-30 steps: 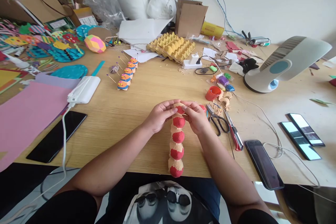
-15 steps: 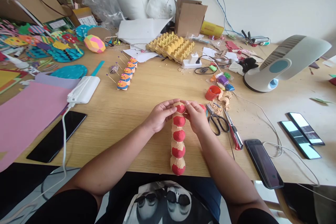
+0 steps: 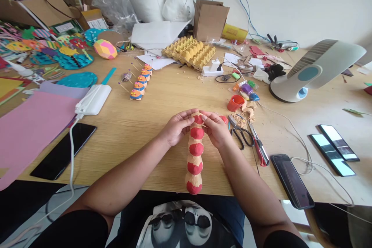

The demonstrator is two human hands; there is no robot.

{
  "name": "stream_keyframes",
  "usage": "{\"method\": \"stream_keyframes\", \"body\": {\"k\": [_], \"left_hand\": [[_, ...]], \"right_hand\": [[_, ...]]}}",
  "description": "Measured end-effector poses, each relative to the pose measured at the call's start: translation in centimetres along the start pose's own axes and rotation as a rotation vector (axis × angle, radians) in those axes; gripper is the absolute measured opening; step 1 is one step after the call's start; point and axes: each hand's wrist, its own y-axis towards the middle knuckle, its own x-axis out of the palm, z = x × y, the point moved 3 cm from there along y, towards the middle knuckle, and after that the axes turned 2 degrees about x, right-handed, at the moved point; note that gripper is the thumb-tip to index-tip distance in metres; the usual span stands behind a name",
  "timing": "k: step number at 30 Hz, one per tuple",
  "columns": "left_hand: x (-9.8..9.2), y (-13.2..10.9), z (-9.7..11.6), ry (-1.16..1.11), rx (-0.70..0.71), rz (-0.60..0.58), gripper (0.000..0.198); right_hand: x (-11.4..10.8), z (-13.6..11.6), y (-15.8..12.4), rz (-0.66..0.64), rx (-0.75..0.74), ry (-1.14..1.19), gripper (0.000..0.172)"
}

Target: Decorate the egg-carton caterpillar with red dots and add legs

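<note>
A strip of egg-carton cups with red painted tops (image 3: 195,159) lies lengthwise on the wooden table (image 3: 139,131), its near end at the table's front edge. My left hand (image 3: 175,126) and my right hand (image 3: 216,128) close around its far end from either side, fingertips pinching the topmost red cup. A small red piece shows just right of my right hand.
Scissors (image 3: 240,133) and a red craft knife (image 3: 259,145) lie right of my hands, an orange cup (image 3: 235,102) behind them. Phones (image 3: 292,180) (image 3: 62,151), a power bank (image 3: 93,99), pink paper (image 3: 31,124), a painted carton caterpillar (image 3: 141,81), a yellow egg tray (image 3: 190,51) and a fan (image 3: 315,70) surround them.
The carton strip's near end has swung slightly left and back; my fingers shifted a little on the top cup.
</note>
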Motion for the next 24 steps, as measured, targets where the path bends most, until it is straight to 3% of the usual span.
{"method": "stream_keyframes", "body": {"k": [3,7,13,18,24], "left_hand": [[0.0,0.0,0.2,-0.008,0.001,0.011,0.046],[-0.6,0.3,0.1,0.058,0.061,0.065,0.054],[-1.4,0.8,0.6,0.468,0.289,0.093,0.041],[-2.3,1.4,0.6,0.557,0.252,0.071,0.042],[-3.1,1.8,0.2,0.667,0.264,0.076,0.042]], "right_hand": [[0.1,0.0,0.0,-0.053,-0.018,-0.005,0.044],[0.1,0.2,0.4,-0.011,-0.106,-0.124,0.049],[-0.4,0.1,1.2,-0.023,-0.188,-0.275,0.051],[-1.3,0.2,1.9,-0.088,-0.174,-0.444,0.06],[-2.4,0.2,2.7,-0.033,-0.332,-0.731,0.043]]}}
